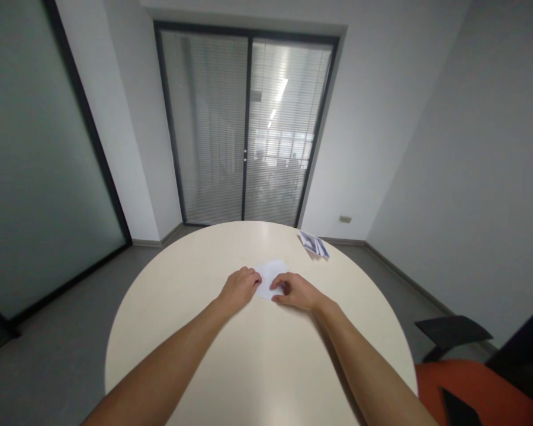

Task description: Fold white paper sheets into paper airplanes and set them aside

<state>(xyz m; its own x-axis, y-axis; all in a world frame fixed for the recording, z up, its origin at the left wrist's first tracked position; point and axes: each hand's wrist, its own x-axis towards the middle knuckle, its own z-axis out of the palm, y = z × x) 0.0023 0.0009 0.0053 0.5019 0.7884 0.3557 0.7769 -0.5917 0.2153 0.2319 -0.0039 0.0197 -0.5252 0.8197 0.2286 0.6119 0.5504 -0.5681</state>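
Note:
A small white sheet of paper [270, 271] lies on the round table near its middle. At the paper's left edge is my left hand [240, 288], its fingers curled closed with the edge between thumb and fingers. My right hand [296, 291] rests at the right side of the sheet, thumb and index finger curved with a gap between them, their tips touching the paper. The undersides of both hands are hidden.
The cream table [182, 307] has a curved edge. A folded printed paper [314, 244] stands near its far right rim. An orange chair [475, 387] with black armrests is at the right. Beyond the table are glass doors with blinds [213, 130].

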